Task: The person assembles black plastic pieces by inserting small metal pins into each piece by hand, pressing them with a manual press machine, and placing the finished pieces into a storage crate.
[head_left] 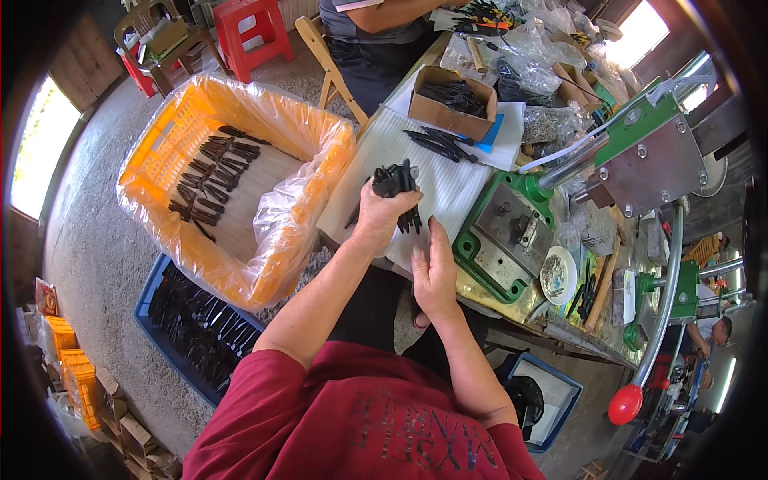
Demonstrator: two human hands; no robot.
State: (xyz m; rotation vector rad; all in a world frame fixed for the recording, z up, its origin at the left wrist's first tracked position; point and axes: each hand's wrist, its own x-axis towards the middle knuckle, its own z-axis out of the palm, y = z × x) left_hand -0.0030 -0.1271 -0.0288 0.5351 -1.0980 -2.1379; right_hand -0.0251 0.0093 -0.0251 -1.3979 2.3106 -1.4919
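Note:
My left hand [379, 211] is wrapped round a bunch of slim black pieces [394, 181], held upright over the edge of the white foam sheet [448, 186]. Their exact kind I cannot make out. Just to the right and nearer my body, my right hand [435, 276] has its fingers stretched out and nothing in it. Farther off on the sheet lie several loose black pieces [440, 144]. Behind them stands a cardboard box [454, 122] of similar black parts. At left, an orange crate [172, 112] lined with clear plastic holds rows of black pieces [214, 178].
A green hand press [512, 240] with a red-knobbed lever [626, 405] stands at right, beside a white dish [558, 274] of small parts. A blue bin [164, 336] full of black parts is below the crate. Across the table sits another person [372, 48].

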